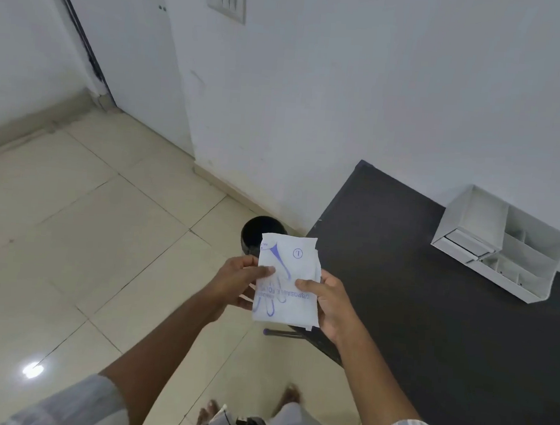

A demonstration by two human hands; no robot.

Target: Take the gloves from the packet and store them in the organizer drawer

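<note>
Both hands, left [232, 284] and right [328, 305], pinch the packet [286, 280] flat over the bin [253, 233], probably for opening.

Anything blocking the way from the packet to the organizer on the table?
Nothing visible. Both hands hold the glove packet over the floor by the table edge; the bare dark tabletop lies between it and the white organizer, whose drawers look shut.

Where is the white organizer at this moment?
In the head view the white organizer stands to the right on the dark table, against the wall, beyond the glove packet held in both hands.
</note>
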